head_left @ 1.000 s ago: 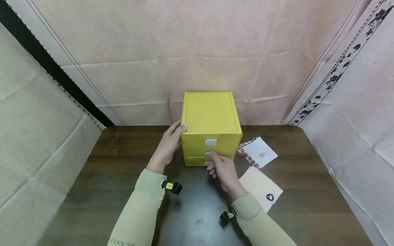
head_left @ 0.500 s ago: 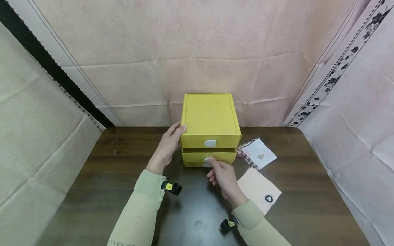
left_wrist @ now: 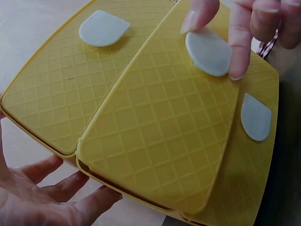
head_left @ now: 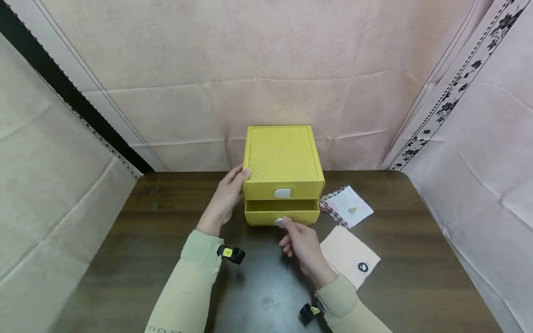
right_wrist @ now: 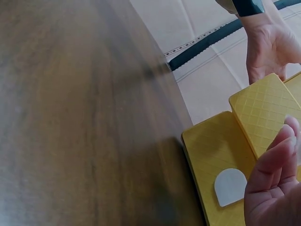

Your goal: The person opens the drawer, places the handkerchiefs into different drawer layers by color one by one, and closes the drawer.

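Note:
A yellow drawer box (head_left: 285,155) with several drawers stands at the table's back edge. Its middle drawer (head_left: 263,217) is pulled partway out, and the visible inside shows no contents. My left hand (head_left: 225,196) holds the box at its left side, thumb at the top front corner; three fingers (left_wrist: 70,186) lie against the side in the left wrist view. My right hand (head_left: 303,243) pinches the middle drawer's white handle (left_wrist: 209,54) between thumb and a finger. The top drawer (left_wrist: 80,80) is closed. Below the pulled drawer, the bottom drawer's white handle (right_wrist: 230,187) shows in the right wrist view.
Right of the box lie a folded light-blue cloth (head_left: 354,206) with a checked edge and a folded cream cloth (head_left: 351,254) bearing a dark round mark. The brown wooden table (head_left: 166,240) ends at a pale fabric backdrop (head_left: 187,106), with more fabric along both sides.
The middle drawer has come out toward me, its handle pinched by my right hand, which has moved slightly nearer. My left hand has kept its place on the box.

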`<state>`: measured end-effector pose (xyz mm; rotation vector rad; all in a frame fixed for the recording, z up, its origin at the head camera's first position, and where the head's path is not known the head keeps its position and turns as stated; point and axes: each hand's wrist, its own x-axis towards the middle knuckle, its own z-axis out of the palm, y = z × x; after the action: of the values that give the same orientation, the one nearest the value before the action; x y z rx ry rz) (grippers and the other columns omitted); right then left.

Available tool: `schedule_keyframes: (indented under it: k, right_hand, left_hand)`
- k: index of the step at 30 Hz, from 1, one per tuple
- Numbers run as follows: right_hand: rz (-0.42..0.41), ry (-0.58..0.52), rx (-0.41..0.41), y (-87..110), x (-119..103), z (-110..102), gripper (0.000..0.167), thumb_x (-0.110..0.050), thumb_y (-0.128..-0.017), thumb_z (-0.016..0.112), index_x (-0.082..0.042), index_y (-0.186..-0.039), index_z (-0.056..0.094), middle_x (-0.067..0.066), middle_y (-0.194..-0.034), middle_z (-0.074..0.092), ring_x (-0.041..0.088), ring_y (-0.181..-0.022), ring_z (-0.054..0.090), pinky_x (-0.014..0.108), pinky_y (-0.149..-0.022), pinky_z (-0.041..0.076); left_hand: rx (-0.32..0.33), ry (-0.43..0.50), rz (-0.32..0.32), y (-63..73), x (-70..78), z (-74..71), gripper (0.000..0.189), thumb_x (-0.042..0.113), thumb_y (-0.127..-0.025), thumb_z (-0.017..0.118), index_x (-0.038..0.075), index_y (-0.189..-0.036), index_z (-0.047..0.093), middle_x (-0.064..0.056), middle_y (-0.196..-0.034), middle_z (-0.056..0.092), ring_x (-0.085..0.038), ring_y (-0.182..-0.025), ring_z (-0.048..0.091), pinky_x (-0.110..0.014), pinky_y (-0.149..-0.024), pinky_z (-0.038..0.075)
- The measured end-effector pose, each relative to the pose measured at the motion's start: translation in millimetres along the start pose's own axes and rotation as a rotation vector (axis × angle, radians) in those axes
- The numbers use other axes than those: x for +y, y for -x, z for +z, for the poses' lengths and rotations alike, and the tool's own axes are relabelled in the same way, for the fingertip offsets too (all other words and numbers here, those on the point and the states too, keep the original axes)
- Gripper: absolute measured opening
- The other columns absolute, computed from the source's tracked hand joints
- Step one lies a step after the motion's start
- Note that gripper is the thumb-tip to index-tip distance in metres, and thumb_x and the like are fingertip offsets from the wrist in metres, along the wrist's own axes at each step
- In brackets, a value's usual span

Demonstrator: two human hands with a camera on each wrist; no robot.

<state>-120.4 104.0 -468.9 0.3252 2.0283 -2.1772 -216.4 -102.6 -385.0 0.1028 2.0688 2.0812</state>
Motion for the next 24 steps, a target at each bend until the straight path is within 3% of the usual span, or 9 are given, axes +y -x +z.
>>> schedule_keyframes:
  k: [10, 20, 24]
  right_hand:
    - [-0.008, 0.031, -0.010, 9.3, 2.1, -0.3, 0.068, -0.062, -0.086, 0.060, -0.001, -0.116, 0.066, 0.011, -0.069, 0.062, 0.017, -0.054, 0.054, 0.024, -0.046, 0.046]
    - [0.031, 0.056, -0.007, 19.1, -2.0, -1.5, 0.045, -0.044, -0.097, 0.056, -0.004, -0.114, 0.068, 0.011, -0.068, 0.062, 0.019, -0.054, 0.053, 0.027, -0.047, 0.047]
    - [0.036, 0.050, -0.021, 22.3, -3.2, -0.8, 0.049, -0.046, -0.095, 0.057, -0.003, -0.115, 0.067, 0.011, -0.068, 0.062, 0.019, -0.055, 0.053, 0.027, -0.047, 0.047]
  left_hand:
    - [0.000, -0.007, 0.009, -0.1, 1.3, 0.2, 0.073, 0.064, -0.087, 0.058, 0.029, -0.148, 0.038, -0.002, -0.141, 0.044, -0.020, -0.125, 0.048, -0.047, -0.105, 0.037]
    - [-0.017, 0.001, -0.001, 0.6, 0.6, 0.1, 0.068, 0.061, -0.090, 0.057, 0.030, -0.148, 0.038, 0.001, -0.144, 0.041, -0.017, -0.126, 0.045, -0.046, -0.106, 0.036]
    - [-0.021, -0.006, 0.005, 0.7, 1.4, -2.7, 0.066, 0.059, -0.091, 0.055, 0.030, -0.148, 0.037, 0.000, -0.144, 0.040, -0.018, -0.127, 0.045, -0.046, -0.106, 0.036]
